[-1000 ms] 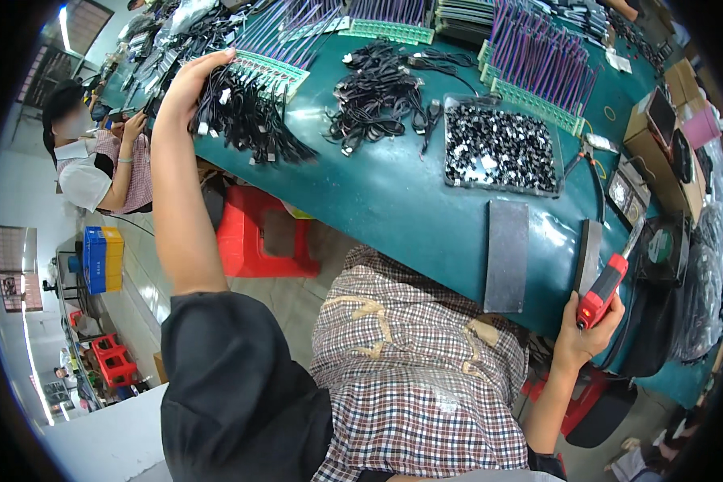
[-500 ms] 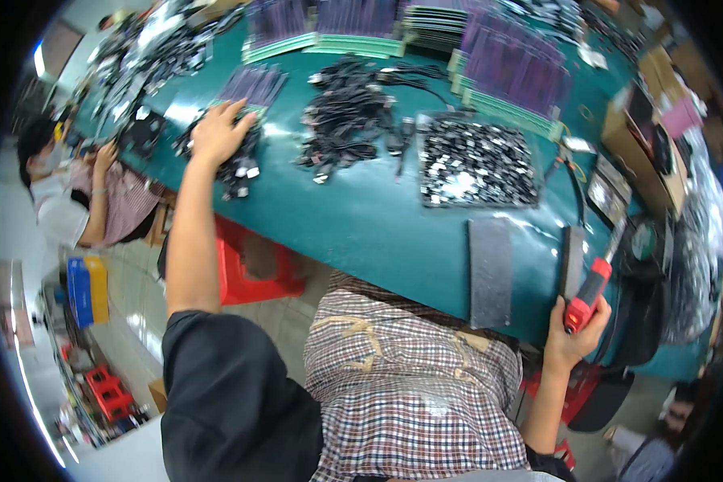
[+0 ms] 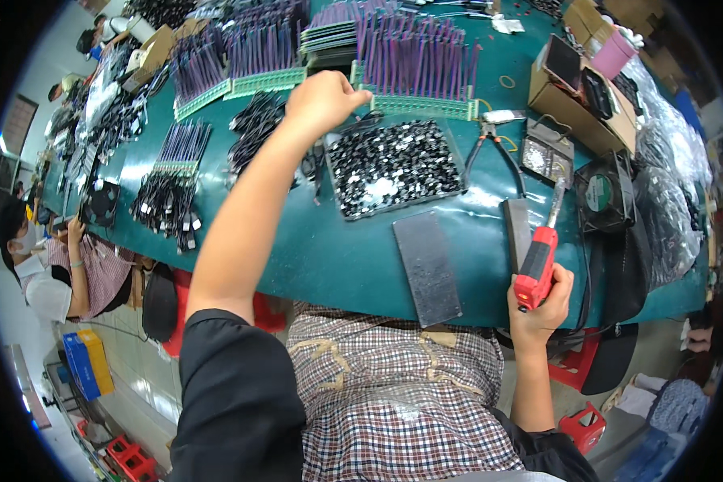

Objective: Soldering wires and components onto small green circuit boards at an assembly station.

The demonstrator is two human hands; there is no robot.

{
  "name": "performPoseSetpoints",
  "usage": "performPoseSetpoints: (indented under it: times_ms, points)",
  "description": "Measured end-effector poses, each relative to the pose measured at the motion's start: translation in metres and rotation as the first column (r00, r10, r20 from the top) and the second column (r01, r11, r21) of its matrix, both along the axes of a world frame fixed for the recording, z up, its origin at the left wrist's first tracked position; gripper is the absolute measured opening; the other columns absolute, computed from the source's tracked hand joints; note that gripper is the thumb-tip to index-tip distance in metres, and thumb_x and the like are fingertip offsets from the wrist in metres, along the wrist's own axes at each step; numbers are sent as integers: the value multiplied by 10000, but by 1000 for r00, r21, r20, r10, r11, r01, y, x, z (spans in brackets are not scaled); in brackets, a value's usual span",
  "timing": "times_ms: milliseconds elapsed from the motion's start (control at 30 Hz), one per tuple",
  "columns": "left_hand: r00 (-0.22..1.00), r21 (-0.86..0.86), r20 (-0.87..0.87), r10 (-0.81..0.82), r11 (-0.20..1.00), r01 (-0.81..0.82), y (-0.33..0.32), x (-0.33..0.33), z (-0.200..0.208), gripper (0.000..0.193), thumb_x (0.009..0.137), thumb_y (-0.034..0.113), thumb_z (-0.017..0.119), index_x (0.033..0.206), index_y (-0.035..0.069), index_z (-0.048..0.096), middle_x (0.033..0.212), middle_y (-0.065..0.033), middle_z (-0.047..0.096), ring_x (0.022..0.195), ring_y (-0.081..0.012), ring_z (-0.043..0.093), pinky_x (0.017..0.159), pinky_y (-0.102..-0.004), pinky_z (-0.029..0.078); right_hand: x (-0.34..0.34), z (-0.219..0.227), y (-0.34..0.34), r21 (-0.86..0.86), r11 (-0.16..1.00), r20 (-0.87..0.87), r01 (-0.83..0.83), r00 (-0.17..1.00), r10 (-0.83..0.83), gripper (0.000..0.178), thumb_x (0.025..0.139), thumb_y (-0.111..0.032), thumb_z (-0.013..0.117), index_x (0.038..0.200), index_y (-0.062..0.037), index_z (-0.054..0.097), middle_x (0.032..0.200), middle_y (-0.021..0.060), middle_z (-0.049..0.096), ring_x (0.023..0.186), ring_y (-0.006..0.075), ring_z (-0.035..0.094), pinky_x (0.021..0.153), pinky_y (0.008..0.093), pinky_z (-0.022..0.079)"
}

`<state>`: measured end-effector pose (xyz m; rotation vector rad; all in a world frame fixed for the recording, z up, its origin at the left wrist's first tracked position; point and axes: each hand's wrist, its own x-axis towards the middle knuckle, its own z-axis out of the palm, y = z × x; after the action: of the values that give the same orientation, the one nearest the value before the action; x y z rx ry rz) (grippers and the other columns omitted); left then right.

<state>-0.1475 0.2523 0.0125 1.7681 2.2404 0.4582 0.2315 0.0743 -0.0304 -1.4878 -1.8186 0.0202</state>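
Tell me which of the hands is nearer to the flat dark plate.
Right. The right hand, gripping a red tool, is just to the right of the flat dark plate; the left hand is farther off, beyond it and to its left.

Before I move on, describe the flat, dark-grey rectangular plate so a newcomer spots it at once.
On the green tabletop, find the shallow clear plastic tray filled with small black pieces. Nearer the table's front edge lies the flat, dark-grey rectangular plate. It is clearly wider than the narrow grey bar to its right.
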Motion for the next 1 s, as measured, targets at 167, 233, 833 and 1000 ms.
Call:
performPoseSetpoints:
  times_ms: [167, 233, 833, 1000]
  points:
    - [995, -164, -86, 52, 984, -65, 28, 31, -20, 635, 647, 575, 809, 913, 2, 733, 968, -187, 722, 922, -344, 700, 790, -437, 542, -2, -2, 3, 29, 1000, -13, 8, 1000, -8, 542, 642, -11, 776, 1100, -6, 486, 930, 151, 526, 797, 343, 563, 695, 385, 481]
    - [996, -171, -65, 60, 983, -70, 25, 35, -18, 550, 640, 519, 836, 885, 39, 730, 934, -165, 725, 904, -334, 702, 786, -431, 544, -1, -3, 3, 39, 999, -47, -7, 999, 9, 542, 624, 9, 766, 1092, -7, 492, 922, 145, 530, 782, 332, 565, 675, 378, 481]
    - [405, -49, 914, -35, 979, 196, -133, 67, 37, 286, 906, 173, 704, 1106, -9, 610, 837, -44, 695, 660, -80, 641, 578, -191, 507, -1, 1, 1, -13, 999, -1, 52, 999, -52, 585, 616, -1, 798, 1111, -39, 488, 973, 130, 549, 801, 340, 596, 669, 400, 503]
    - [342, -220, 930, 135, 950, 222, -182, 77, -6, 269, 918, 142, 691, 1124, -7, 606, 847, -45, 703, 695, -85, 651, 602, -199, 507, 3, 1, 4, -42, 998, 24, 38, 999, -37, 595, 630, -13, 819, 1127, -31, 493, 978, 139, 544, 803, 344, 601, 678, 400, 506]
